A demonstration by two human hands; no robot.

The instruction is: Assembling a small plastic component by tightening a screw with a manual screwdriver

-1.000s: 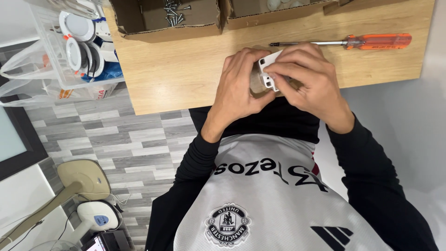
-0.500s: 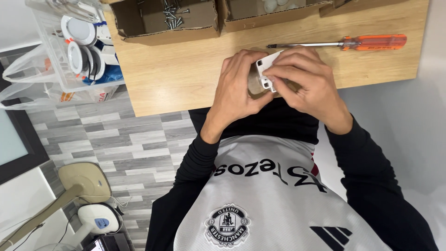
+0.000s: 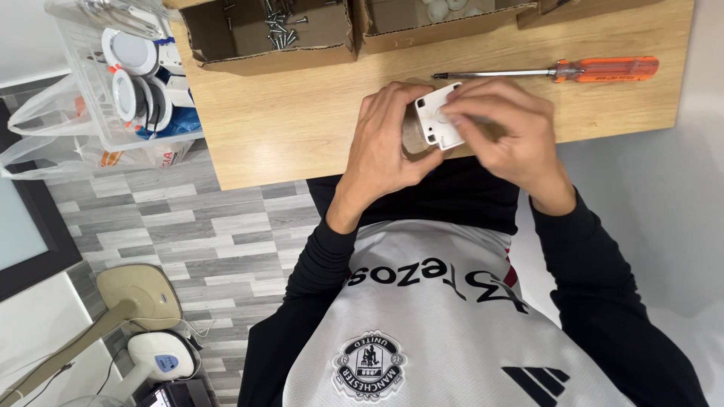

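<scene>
Near the bench's front edge, about midway along it, you hold a small white plastic plate [image 3: 439, 114] between both hands, just above the wood. Your left hand [image 3: 388, 143] is curled around it from the side, fingers closed over the top corner and thumb beneath; a clear, brownish part behind the plate sits in the same grasp, though you cannot tell what it is. Your right hand [image 3: 505, 128] lies over the plate's other side, fingers bent and pressing on its face, so both hands are closed on the one piece. Just beyond your right hand, an orange-handled screwdriver [image 3: 547, 71] lies flat on the wooden bench [image 3: 302, 113], its tip pointing toward the middle and its handle toward the bench's right end. Along the back edge stand open cardboard boxes; one [image 3: 268, 34] holds loose screws [image 3: 280, 19], the next [image 3: 445, 22] some pale round parts. Off the bench's left end, a clear plastic bin [image 3: 124, 83] holds round white fittings. Below is grey plank flooring [image 3: 188, 234], with a beige lamp base [image 3: 139, 294] and a handheld scanner [image 3: 162, 358] near the lower corner.
</scene>
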